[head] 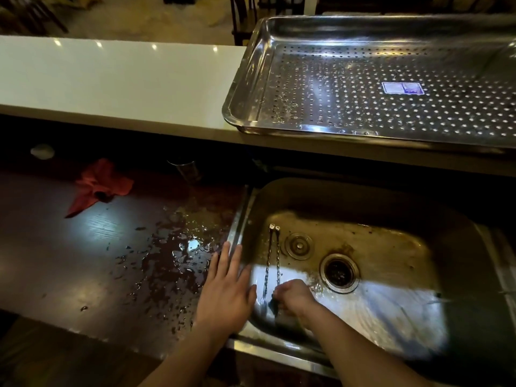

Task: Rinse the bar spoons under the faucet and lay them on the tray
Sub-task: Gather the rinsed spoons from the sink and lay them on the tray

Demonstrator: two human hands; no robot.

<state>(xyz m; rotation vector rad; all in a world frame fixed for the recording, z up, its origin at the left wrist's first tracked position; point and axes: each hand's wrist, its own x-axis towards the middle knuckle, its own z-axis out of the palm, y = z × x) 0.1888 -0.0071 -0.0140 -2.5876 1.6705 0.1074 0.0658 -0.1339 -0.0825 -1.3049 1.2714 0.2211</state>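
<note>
In sink (391,208): two bar spoons (272,263); tray (240,88) bare

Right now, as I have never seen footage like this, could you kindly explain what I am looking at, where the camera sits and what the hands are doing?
There is no machine here: a person works with bare hands, and the single picture comes from a camera worn on their head, looking down. The left hand lies flat and open on the sink's edge. The right hand reaches into the steel sink and closes around the lower ends of two twisted bar spoons, which lie on the basin floor near the drain. On the dark wet counter lies a red cloth. On the white ledge behind sits a perforated metal tray, with no spoons on it yet. No faucet is in view.
</note>
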